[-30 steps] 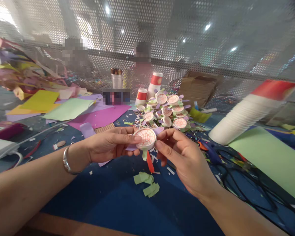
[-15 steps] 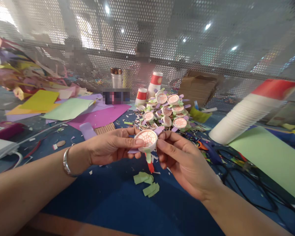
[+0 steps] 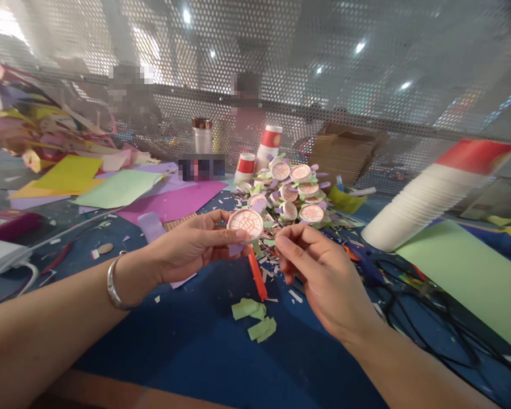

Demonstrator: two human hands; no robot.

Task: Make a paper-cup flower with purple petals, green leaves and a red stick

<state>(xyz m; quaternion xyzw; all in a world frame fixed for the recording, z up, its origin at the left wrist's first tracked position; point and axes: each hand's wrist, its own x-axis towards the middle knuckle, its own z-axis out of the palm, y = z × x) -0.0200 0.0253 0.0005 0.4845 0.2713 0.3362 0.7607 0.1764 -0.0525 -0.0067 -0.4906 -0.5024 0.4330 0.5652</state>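
My left hand (image 3: pixel 196 244) holds a cut-down paper cup base (image 3: pixel 246 225) by its edge, thumb on top and fingers beneath. Its round white face carries an orange pattern of lines like a turtle shell, and lilac and green paper tabs stick out around it. A little to the right, my right hand (image 3: pixel 300 255) is apart from the cup base with thumb and forefinger pinched. A pale green bit shows by those fingertips; I cannot tell if it is held. Below, several cut green paper strips (image 3: pixel 255 318) lie on the blue tabletop near a red stick (image 3: pixel 258 274).
Behind the hands rises a pile of similar cup bases (image 3: pixel 289 193) among paper scraps. A tall stack of paper cups (image 3: pixel 426 199) leans at right, near black cables (image 3: pixel 426 335). Coloured paper sheets (image 3: pixel 119 187) lie at left. A perforated metal screen (image 3: pixel 281 57) closes the back.
My left hand has drawn the cup base slightly left and up, tilting its face toward me. My right hand has come off it, and more of the red stick shows.
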